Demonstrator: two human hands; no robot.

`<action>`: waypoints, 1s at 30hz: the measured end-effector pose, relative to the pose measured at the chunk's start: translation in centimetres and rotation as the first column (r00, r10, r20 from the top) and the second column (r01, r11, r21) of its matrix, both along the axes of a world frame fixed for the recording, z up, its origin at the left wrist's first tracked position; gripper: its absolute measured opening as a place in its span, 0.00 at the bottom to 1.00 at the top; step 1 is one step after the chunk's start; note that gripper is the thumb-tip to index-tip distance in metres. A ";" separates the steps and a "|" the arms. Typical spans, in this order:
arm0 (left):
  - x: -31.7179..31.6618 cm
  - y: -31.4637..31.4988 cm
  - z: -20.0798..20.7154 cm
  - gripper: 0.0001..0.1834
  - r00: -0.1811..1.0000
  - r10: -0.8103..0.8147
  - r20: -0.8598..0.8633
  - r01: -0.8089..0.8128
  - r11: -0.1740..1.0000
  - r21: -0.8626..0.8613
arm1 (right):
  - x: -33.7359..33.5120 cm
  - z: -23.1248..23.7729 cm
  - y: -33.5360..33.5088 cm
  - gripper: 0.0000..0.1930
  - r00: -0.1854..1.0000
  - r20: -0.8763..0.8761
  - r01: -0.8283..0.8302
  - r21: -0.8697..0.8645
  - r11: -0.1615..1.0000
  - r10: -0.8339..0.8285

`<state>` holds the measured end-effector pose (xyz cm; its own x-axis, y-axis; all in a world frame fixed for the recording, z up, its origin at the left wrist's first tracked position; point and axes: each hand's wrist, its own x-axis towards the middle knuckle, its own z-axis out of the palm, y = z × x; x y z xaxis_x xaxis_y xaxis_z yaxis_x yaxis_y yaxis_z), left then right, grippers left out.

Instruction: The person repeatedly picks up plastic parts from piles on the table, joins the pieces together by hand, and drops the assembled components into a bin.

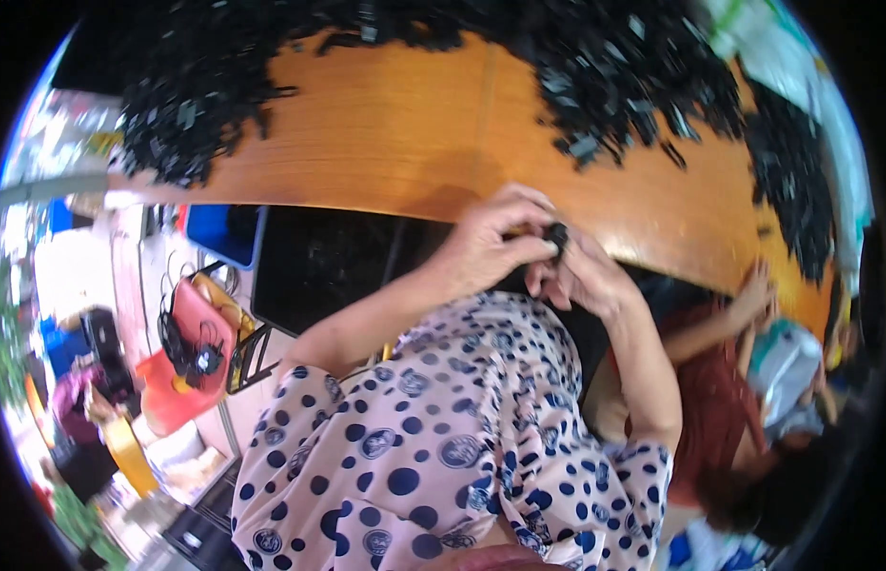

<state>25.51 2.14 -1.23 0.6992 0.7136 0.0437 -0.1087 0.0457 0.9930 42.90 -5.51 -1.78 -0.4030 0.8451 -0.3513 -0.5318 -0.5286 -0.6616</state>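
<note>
Both of my hands meet in front of my body, just over the near edge of the wooden table (386, 124). Between them is a small black part (557, 238), too small and blurred to name. My left hand (500, 238) pinches it between thumb and fingers. On its other side, my right hand (586, 271) presses against it with curled fingers. Nearest beyond the hands lies a heap of small black pieces (633, 76), some with shiny faces. Another pile of black pieces (191, 114) covers the far left of the table.
To my right a person in a dark red top (719, 409) sits with hands at the table edge, near a strip of black pieces (795, 171). A red chair (191, 352) carrying black cables stands at left, beside a blue bin (224, 233). Pale plastic bags (786, 57) lie far right.
</note>
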 end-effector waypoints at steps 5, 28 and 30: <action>-1.0 -0.6 0.1 0.13 0.983 0.018 0.182 0.104 0.766 -0.634 | -2.0 0.0 0.3 0.26 0.999 -0.041 0.037 0.029 0.999 -0.036; -13.4 32.6 -4.1 0.13 0.350 0.741 -0.573 0.303 0.489 0.818 | 17.3 -2.2 0.7 0.11 -0.318 0.779 0.146 0.604 0.783 -0.541; -13.8 33.3 -4.7 0.14 0.339 0.737 -0.584 0.311 0.498 0.809 | 18.2 -1.4 1.5 0.15 -0.427 0.792 0.022 0.493 0.870 -0.437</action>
